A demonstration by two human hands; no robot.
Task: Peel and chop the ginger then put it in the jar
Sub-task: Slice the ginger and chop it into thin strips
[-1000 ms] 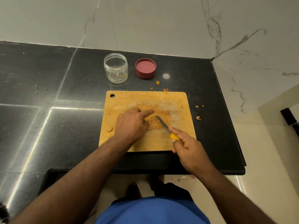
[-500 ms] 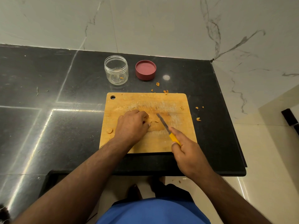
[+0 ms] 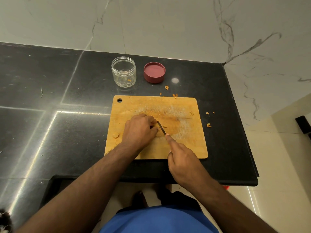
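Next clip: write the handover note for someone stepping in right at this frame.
Left hand: curled on the cutting board, apparently pinning ginger hidden beneath it.
Right hand: grip closed on the knife, blade beside the left fingers.
Jar: open, behind the board, nearly empty apart from a few bits; red lid beside it.
One ginger slice near the board's left edge; scraps on the counter.
Left: finish chopping, fill jar.

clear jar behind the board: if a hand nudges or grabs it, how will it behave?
The jar looks nearly empty, just a few scraps at the bottom, so probably light and apt to slide on the glossy black counter. It is squat and wide, so unlikely to tip. Smooth clear walls may be slippery, more so for wet fingers.
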